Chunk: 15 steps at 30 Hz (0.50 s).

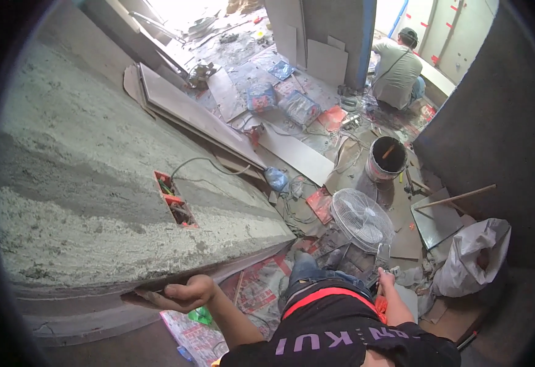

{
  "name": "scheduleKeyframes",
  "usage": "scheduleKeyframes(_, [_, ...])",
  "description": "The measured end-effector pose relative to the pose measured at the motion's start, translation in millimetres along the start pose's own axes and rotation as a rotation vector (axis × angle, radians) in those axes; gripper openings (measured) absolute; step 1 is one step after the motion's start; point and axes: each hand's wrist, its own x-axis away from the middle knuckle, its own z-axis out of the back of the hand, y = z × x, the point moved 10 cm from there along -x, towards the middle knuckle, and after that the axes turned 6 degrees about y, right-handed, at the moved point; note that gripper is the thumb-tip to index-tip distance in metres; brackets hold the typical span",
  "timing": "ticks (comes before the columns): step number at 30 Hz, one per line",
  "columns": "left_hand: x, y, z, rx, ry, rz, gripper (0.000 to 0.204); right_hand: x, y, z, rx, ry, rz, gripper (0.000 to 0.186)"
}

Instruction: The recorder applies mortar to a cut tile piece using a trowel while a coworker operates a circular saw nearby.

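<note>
My left hand (185, 295) is palm up at the lower edge of a rough cement-coated wall (102, 202), its fingers stretched out and loosely bent. A dark patch lies beside the fingertips; I cannot tell whether they touch it. At my right side, my right hand (387, 280) is closed round the handle of a small flat-bladed trowel (382, 252), blade pointing away from me. The trowel's blade overlaps the rim of a round white fan (362, 220) in the picture. Two orange electrical boxes (174, 199) with wires are set into the wall.
A mortar-smeared bucket (385, 159) stands beyond the fan. At the right are a white sack (472, 260) and a grey tile with wooden sticks (442, 217). Long boards (200, 113) lean along the left wall. Bags and cables litter the floor. A person (399, 73) crouches far right.
</note>
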Motion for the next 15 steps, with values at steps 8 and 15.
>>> scheduleKeyframes(8, [9, -1, -1, -0.022, -0.019, -0.144, 0.052, 33, -27, -3, -0.018, -0.030, -0.030, 0.040])
scheduleKeyframes(15, [15, -19, 0, 0.004, 0.047, -0.082, 0.057, 21, -5, -2, -0.061, -0.020, 0.007, 0.040])
